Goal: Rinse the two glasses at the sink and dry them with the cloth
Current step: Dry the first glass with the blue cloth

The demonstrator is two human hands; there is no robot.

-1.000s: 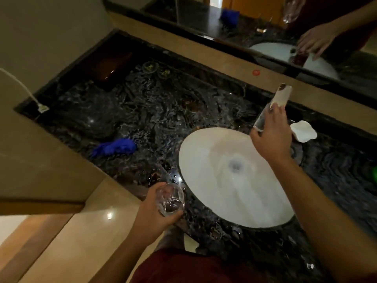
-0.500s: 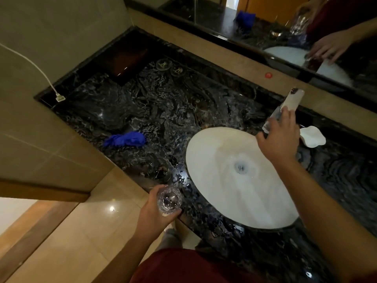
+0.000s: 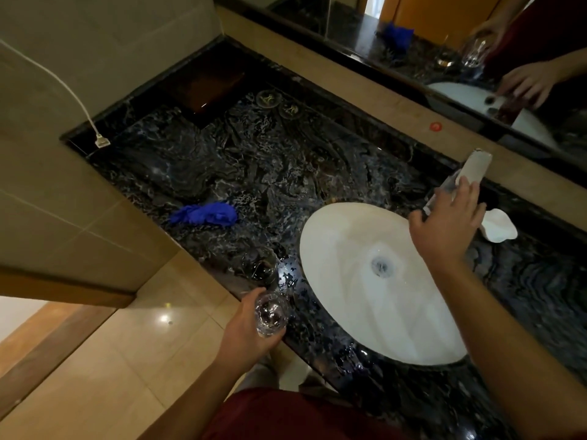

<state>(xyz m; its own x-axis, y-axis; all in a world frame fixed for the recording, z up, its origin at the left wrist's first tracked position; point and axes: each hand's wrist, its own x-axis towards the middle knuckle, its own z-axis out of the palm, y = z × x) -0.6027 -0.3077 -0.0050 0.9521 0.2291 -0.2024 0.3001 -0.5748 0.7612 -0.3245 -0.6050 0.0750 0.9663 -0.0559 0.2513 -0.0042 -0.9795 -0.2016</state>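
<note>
My left hand [image 3: 251, 331] grips a clear glass [image 3: 270, 314] upright, just off the counter's front edge, left of the white oval sink [image 3: 355, 281]. A second clear glass [image 3: 259, 265] stands on the black marble counter [image 3: 254, 166] right behind it. My right hand [image 3: 444, 227] rests on the chrome tap [image 3: 473, 168] at the back of the sink, fingers laid over its lever. Water runs down around the drain [image 3: 382, 265]. The blue cloth [image 3: 205, 214] lies crumpled on the counter, left of the sink.
A white soap dish [image 3: 498, 228] sits right of the tap. A white cable with a plug [image 3: 101, 141] reaches the counter's far left corner. Two round items [image 3: 279, 103] lie near the back wall. A mirror [image 3: 476, 58] runs along the back. Tiled floor lies at lower left.
The view has shifted a little, so everything sits further right. My left hand holds the glass in much the same place. Water now shows around the drain.
</note>
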